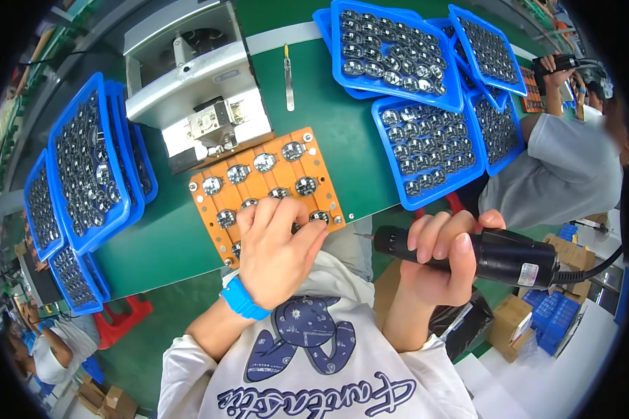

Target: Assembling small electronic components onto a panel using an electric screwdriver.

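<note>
An orange fixture plate [262, 192] lies at the table's near edge, with rows of round black-and-silver circuit parts [264, 162] seated in its recesses. Over its near side, my left hand [276, 241] rests with bent, closed fingers. Thumb and forefinger meet beside a round part [319, 217] at the plate's right; the other fingertips and whatever they hold are hidden behind the hand. My right hand [440, 258] grips a black corded electric screwdriver [507, 258] held level, right of the plate. Its thin bit points left, apart from the plate.
A grey metal machine [196, 91] stands behind the plate. Tweezers [288, 80] lie to its right on the green table [314, 150]. Blue trays of round parts [426, 192] are stacked on the right, more blue trays [91, 241] on the left. A co-worker in grey [562, 167] sits at right.
</note>
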Available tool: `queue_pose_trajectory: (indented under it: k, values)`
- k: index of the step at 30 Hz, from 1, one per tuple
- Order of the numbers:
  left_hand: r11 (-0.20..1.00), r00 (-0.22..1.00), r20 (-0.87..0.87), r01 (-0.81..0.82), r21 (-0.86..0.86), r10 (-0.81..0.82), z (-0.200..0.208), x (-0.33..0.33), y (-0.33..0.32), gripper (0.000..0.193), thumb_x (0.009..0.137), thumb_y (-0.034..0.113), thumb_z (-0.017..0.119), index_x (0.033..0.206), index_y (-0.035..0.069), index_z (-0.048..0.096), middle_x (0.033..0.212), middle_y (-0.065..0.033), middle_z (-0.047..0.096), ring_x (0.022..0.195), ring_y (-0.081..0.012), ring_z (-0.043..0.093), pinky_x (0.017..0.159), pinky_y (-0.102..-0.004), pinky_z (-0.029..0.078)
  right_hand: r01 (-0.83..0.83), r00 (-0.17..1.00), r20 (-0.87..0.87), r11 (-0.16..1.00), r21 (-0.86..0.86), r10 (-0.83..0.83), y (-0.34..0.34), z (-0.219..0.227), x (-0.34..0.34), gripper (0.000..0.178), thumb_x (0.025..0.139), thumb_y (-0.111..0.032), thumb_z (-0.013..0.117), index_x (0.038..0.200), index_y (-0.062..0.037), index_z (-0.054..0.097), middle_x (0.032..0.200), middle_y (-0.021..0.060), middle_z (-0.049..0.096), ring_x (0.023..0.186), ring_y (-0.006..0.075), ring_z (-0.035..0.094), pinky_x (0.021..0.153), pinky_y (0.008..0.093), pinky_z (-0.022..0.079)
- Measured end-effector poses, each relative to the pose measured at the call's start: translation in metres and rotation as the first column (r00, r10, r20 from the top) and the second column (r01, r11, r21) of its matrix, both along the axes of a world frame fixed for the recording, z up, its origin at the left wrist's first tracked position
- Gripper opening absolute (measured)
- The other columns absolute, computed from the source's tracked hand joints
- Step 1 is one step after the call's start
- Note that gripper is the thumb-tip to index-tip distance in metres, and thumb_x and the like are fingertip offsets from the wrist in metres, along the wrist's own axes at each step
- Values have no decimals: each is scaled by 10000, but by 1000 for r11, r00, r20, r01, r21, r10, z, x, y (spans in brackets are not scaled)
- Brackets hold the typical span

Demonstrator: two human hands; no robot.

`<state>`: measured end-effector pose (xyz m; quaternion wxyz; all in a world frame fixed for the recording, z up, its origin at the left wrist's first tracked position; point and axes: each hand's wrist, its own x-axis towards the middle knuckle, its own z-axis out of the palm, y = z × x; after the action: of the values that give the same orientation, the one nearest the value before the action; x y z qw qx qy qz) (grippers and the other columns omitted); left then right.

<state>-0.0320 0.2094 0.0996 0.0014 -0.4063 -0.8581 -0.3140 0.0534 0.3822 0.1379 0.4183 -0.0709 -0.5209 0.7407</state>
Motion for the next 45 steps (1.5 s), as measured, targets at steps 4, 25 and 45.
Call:
queue_pose_trajectory:
  k: [4,25,45]
  values:
    - [1000,1000,-9,6,4,-6,-1,1,1,186,650,119,838,811,129,744,855,6,542,868,-221,518,799,-385,330,-3,1000,-6,1000,-17,3,4,-2,-1,397,902,-74,496,1292,-75,423,666,42,437,512,155,442,511,343,413]
    - [999,997,67,-32,-19,33,2,1,5,162,664,93,822,795,111,729,861,3,550,877,-225,523,810,-386,332,-24,999,27,1000,-12,24,-1,-7,-6,391,897,-72,509,1271,-54,397,677,47,439,509,159,452,514,346,425]
    - [988,987,-47,-153,-20,151,18,-23,-11,249,665,86,836,899,107,752,861,-2,564,829,-197,513,775,-353,352,16,1000,7,995,-99,-15,3,-4,-1,411,873,-38,569,1243,-45,390,684,81,516,518,174,503,517,351,459]
